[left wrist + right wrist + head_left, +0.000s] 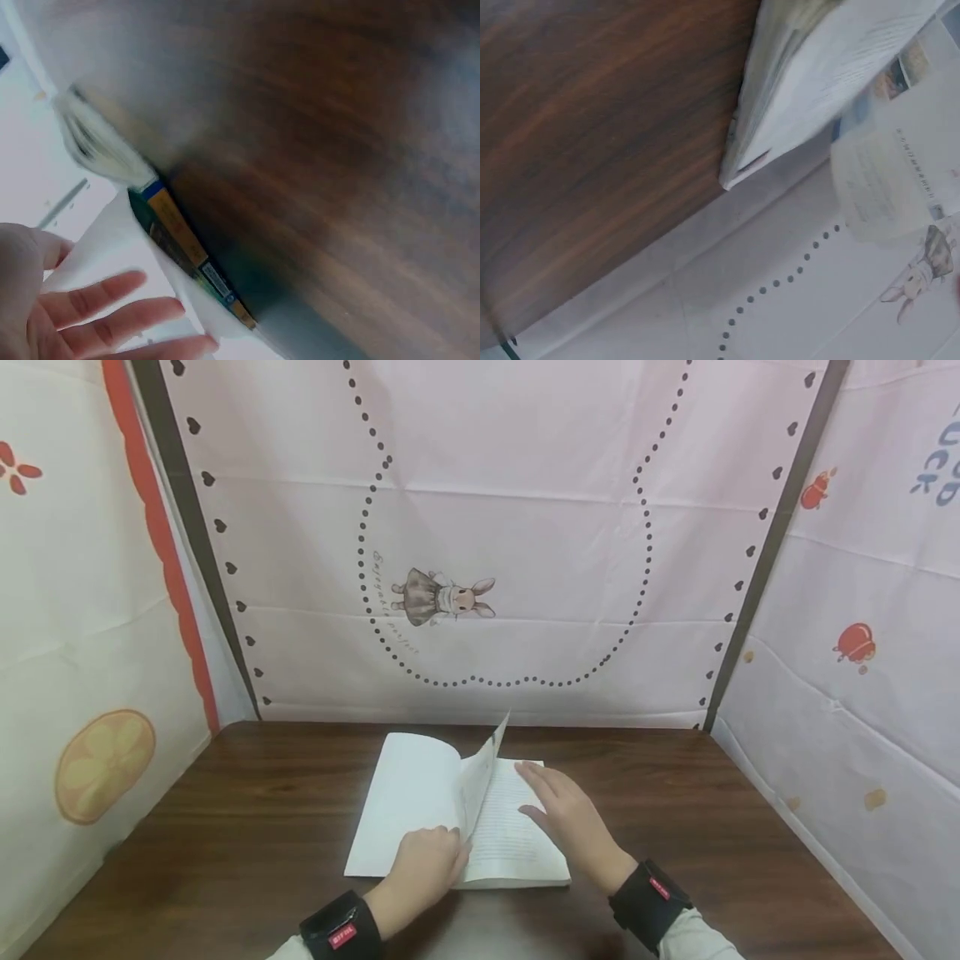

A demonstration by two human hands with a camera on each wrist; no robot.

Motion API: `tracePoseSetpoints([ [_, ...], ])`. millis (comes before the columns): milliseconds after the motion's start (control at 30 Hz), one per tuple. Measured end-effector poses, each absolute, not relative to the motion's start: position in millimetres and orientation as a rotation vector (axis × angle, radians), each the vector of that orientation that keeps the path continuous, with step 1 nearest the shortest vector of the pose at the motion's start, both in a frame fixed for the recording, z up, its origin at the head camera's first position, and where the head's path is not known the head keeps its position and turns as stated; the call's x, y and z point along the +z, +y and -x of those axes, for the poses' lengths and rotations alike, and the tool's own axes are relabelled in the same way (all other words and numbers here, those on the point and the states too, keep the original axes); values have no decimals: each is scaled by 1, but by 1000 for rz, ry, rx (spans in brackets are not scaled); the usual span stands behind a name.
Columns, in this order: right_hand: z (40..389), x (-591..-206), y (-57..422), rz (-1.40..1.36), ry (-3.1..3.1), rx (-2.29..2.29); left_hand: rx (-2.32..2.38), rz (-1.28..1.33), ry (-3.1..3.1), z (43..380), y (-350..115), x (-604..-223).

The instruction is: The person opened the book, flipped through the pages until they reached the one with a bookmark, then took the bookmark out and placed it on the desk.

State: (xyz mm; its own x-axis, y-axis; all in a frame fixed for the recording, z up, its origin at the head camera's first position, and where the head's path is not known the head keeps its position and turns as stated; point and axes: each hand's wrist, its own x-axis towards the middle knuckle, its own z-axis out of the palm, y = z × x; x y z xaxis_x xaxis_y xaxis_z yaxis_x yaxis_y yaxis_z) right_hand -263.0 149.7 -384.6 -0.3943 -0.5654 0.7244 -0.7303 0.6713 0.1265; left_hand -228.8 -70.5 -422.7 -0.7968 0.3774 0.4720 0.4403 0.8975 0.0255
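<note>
An open book (405, 806) lies on the table, its left page blank white and its right page (510, 835) covered in lines of print. Between them a page (480, 777) stands up, partly turned. My left hand (427, 860) is at the lower middle of the book, holding the standing page near its bottom edge; in the left wrist view its fingers (112, 296) lie against white paper. Over the right page's outer side is my right hand (566, 818), fingers extended and thumb apart. The right wrist view shows the page edges (780, 82) and a raised page (900, 165) with small pictures.
The dark wooden table (247, 827) surrounds the book. White printed cloth walls (525, 568) enclose its back and both sides. A coloured cover edge (180, 229) with a barcode shows beneath the pages. Black bands (651, 902) circle both wrists.
</note>
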Motion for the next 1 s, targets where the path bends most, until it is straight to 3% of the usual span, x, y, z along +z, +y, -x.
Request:
tracePoseSetpoints([
  [267,257,-403,166,-936,-2836,243,-696,302,-2708,228,-93,-417],
  [767,261,-414,176,-1081,-2984,177,-889,283,-2490,233,-105,-421],
  [1000,263,-413,175,-1069,-3019,210,-426,378,-2219,239,-107,-426],
])
